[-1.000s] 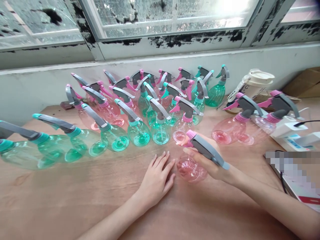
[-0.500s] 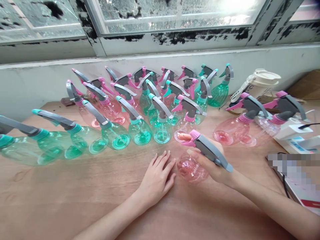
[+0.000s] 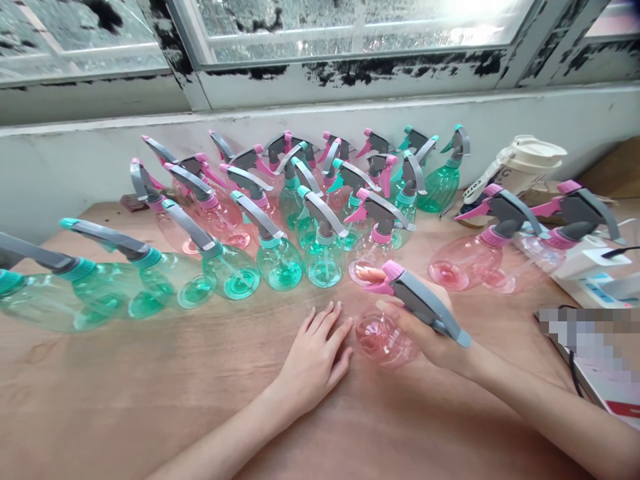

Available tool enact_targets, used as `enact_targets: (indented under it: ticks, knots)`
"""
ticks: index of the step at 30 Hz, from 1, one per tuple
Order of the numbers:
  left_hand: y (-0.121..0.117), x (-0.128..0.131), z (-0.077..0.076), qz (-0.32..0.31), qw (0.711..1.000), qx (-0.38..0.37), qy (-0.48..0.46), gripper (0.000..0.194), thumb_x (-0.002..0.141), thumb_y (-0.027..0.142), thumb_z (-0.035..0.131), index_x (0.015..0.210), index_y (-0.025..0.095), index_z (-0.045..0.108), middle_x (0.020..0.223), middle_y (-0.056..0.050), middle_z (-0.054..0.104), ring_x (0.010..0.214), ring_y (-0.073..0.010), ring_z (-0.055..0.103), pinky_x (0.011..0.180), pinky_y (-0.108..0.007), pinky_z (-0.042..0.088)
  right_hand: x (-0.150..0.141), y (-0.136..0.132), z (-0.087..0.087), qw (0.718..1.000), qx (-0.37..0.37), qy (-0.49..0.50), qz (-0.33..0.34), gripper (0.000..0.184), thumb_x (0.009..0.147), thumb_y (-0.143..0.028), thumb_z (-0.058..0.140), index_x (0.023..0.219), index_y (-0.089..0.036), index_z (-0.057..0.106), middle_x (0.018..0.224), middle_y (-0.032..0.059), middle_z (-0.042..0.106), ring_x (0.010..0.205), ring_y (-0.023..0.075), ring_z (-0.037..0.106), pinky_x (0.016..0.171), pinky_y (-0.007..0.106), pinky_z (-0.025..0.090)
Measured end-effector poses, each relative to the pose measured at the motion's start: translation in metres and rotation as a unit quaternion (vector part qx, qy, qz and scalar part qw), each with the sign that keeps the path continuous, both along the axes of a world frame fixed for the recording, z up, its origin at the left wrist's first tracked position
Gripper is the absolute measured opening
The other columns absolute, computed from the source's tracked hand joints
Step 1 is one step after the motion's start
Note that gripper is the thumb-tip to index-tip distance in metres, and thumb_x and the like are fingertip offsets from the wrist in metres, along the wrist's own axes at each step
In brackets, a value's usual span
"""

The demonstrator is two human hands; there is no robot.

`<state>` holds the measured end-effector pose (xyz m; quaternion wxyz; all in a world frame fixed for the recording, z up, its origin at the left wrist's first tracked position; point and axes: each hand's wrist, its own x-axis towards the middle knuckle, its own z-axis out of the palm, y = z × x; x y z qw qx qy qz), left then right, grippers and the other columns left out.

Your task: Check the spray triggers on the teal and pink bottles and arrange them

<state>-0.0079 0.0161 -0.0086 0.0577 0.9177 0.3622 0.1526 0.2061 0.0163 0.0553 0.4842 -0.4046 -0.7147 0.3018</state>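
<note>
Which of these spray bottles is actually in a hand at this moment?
The pink bottle nearest the camera: the right hand grips it near the neck, while no hand is wrapped around any of the others.

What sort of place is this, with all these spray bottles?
Probably an indoor work corner, perhaps a small workshop, though I can't be sure. A wooden table stands below a window, crowded with pink and green spray bottles, with a white lidded cup among them.
</note>
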Motion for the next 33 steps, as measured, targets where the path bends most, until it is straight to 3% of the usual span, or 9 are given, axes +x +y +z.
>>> enact_targets:
  ticks: [3,7,14,19,26,29,33]
  knots:
    - [0.000,0.000,0.000,0.000,1.000,-0.002,0.000,0.038,0.092,0.023,0.051,0.129,0.013,0.056,0.143,-0.018,0.049,0.134,-0.0305,0.045,0.109,-0.054,0.039,0.000,0.000,-0.001,1.000,0.012,-0.006,0.002,0.031,0.091,-0.027,0.056,0.122,-0.028,0.056,0.102,0.0064,0.066,0.083,0.0214,0.065,0.074,0.034,0.057]
    - [-0.001,0.000,0.000,0.003,1.000,-0.001,-0.008,0.037,0.092,0.023,0.051,0.128,0.015,0.056,0.143,-0.017,0.050,0.135,-0.0296,0.045,0.110,-0.053,0.038,0.000,0.000,0.000,1.000,0.012,-0.017,-0.006,0.026,0.091,-0.028,0.056,0.116,-0.026,0.057,0.094,0.0045,0.065,0.081,0.0208,0.064,0.075,0.034,0.056]
    - [0.000,0.000,0.001,0.001,1.000,0.000,-0.003,0.036,0.093,0.023,0.051,0.127,0.015,0.056,0.143,-0.017,0.050,0.134,-0.0295,0.045,0.110,-0.053,0.038,-0.002,0.005,0.009,1.000,0.005,-0.025,0.009,0.004,0.092,-0.024,0.052,0.089,-0.024,0.055,0.073,-0.0011,0.052,0.059,0.0138,0.052,0.055,0.027,0.047]
    - [0.000,0.000,0.000,-0.001,1.000,0.003,-0.006,0.037,0.092,0.024,0.052,0.128,0.013,0.056,0.142,-0.018,0.051,0.133,-0.0304,0.046,0.110,-0.053,0.038,-0.002,0.006,0.011,0.999,0.003,-0.043,-0.012,0.015,0.093,-0.024,0.051,0.079,-0.025,0.047,0.067,-0.0015,0.046,0.056,0.0146,0.044,0.053,0.030,0.041]
    - [0.000,0.000,0.000,0.003,1.000,-0.006,-0.001,0.037,0.093,0.024,0.051,0.129,0.015,0.055,0.142,-0.017,0.050,0.134,-0.0306,0.045,0.109,-0.055,0.039,0.001,0.004,0.001,1.000,-0.017,-0.002,-0.025,0.013,0.088,-0.030,0.062,0.081,-0.023,0.054,0.070,-0.0024,0.054,0.056,0.0120,0.052,0.054,0.025,0.049]
    - [0.000,0.000,0.001,0.003,1.000,-0.012,-0.002,0.036,0.093,0.023,0.050,0.129,0.015,0.055,0.142,-0.017,0.051,0.135,-0.0302,0.044,0.109,-0.054,0.038,0.000,0.003,0.001,1.000,-0.007,0.005,-0.008,0.010,0.086,-0.032,0.064,0.091,-0.024,0.061,0.077,-0.0012,0.061,0.055,0.0113,0.054,0.057,0.026,0.051]
    - [0.000,0.000,0.002,0.004,1.000,-0.021,-0.003,0.036,0.093,0.023,0.050,0.128,0.016,0.055,0.143,-0.017,0.050,0.135,-0.0301,0.044,0.110,-0.054,0.037,-0.004,-0.003,0.006,1.000,-0.004,-0.016,-0.020,0.033,0.084,-0.036,0.068,0.114,-0.026,0.061,0.082,-0.0004,0.066,0.046,0.0091,0.045,0.051,0.026,0.049]
